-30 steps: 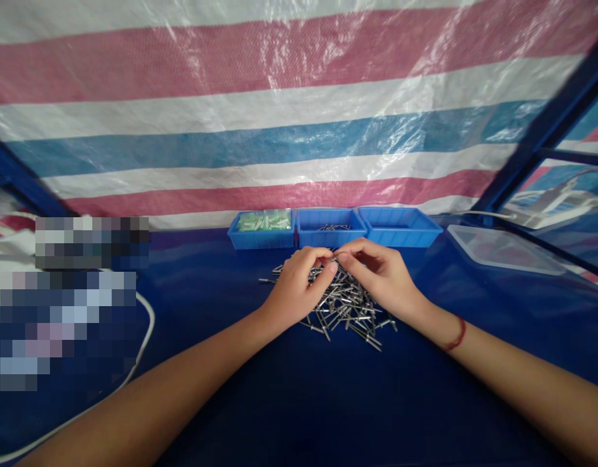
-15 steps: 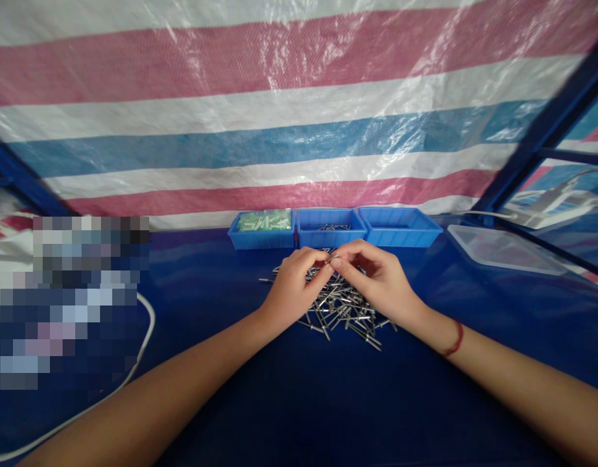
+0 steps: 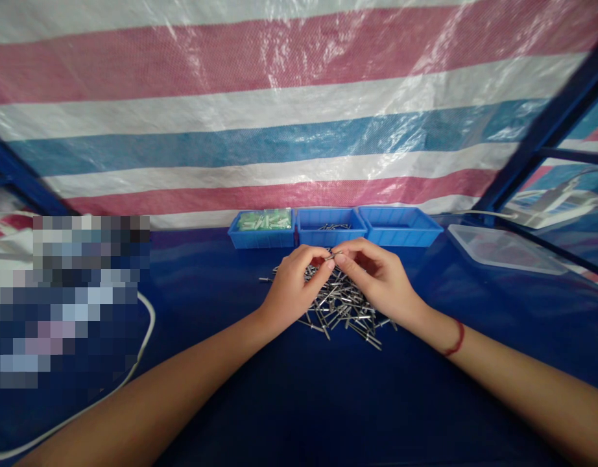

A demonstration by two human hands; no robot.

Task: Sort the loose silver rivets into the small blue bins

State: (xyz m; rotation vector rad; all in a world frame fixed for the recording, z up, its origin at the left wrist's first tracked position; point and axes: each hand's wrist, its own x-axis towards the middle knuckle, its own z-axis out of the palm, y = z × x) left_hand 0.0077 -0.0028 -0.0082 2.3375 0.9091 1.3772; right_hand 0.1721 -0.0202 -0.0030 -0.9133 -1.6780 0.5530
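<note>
Fingertips of my left hand (image 3: 299,279) and my right hand (image 3: 374,275) meet above a loose pile of metal pop rivets (image 3: 345,305). Between them is a thin silvery pop rivet (image 3: 334,255), pinched from both sides by thumbs and forefingers. Most of that rivet is hidden by the fingers. Beyond the hands, the middle blue bin (image 3: 332,224) has some rivets lying in it. Both hands cover parts of the pile on the blue table (image 3: 279,402).
A left bin (image 3: 235,239) contains pale green-white pieces in clear plastic. The right bin (image 3: 403,237) adjoins the middle one. A translucent lid (image 3: 503,250) lies at right, near a white power strip (image 3: 552,204). A white cable (image 3: 146,344) curves along the left, beside a pixelated area.
The fingertips have shifted slightly, and a little more of the pinched rivet shows between them. The pile and bins look the same.
</note>
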